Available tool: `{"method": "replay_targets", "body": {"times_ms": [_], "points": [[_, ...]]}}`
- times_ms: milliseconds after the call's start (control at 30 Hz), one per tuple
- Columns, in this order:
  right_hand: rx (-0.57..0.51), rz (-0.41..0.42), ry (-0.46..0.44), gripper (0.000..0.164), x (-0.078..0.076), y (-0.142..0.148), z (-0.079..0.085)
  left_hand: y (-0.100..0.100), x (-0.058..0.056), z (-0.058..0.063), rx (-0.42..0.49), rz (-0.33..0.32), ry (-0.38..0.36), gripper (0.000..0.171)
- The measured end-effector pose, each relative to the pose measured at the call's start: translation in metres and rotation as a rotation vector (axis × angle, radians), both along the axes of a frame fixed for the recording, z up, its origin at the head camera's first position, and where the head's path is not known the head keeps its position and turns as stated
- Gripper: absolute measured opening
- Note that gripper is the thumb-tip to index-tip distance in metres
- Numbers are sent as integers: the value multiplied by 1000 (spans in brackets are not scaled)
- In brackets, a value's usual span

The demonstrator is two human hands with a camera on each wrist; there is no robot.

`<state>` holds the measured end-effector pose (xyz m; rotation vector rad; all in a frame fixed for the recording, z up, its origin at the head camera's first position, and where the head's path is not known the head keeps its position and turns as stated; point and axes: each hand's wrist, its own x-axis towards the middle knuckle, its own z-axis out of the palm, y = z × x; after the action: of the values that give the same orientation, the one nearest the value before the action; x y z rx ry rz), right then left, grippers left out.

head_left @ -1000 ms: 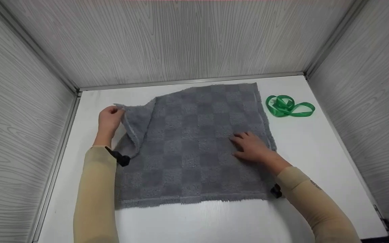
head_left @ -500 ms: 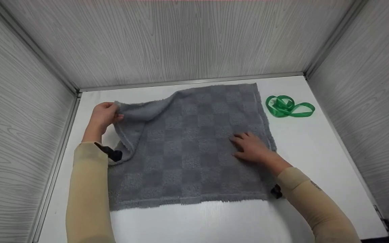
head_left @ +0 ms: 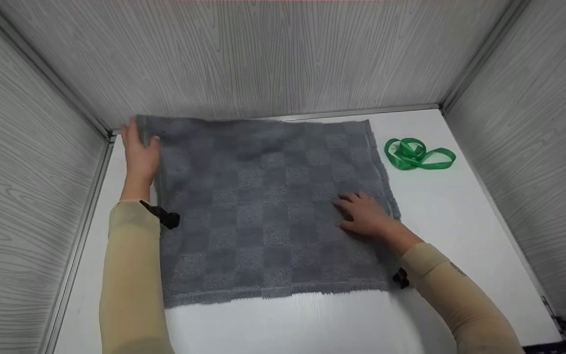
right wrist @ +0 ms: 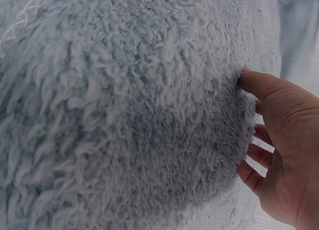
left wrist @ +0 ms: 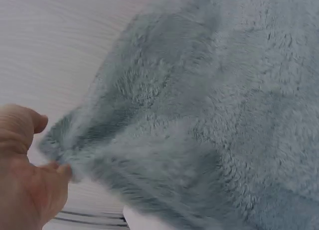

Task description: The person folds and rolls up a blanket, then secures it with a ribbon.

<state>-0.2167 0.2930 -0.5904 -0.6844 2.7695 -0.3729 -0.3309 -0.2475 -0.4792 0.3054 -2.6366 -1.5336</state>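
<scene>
The gray cloth [head_left: 268,211], central on your tabletop [head_left: 465,236], now loses its ten-o'clock fold, so it spreads almost fully. At that corner your left hand [head_left: 141,156] has fingers apart; your right hand [head_left: 363,215], fingers spread, rests at three o'clock.

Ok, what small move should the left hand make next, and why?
I'd probably have the left hand lower the far left corner of the cloth and smooth it flat: that corner overlaps the back wall in the head view and looks creased in the left wrist view. The right hand, resting on the cloth, should help steady it.
</scene>
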Motion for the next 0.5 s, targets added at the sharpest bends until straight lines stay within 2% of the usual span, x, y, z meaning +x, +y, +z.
{"method": "replay_targets", "body": {"times_ms": [67,167,267,367,433,500], "points": [[-3,3,0,66,0,0,-1,1,1,-3,-44,-76,-6,75],[-5,2,7,66,1,-1,0,6,6,-12,-142,-216,-45,74],[-5,0,9,66,2,-2,2,9,14,-28,-257,-385,-152,69],[-3,-7,-1,67,2,-3,3,7,27,-50,-391,-538,-272,69],[-3,-12,-5,66,2,-3,3,2,37,-66,-466,-586,-352,73],[-4,-13,-4,67,2,-3,3,-5,48,-78,-543,-585,-413,78]]}}
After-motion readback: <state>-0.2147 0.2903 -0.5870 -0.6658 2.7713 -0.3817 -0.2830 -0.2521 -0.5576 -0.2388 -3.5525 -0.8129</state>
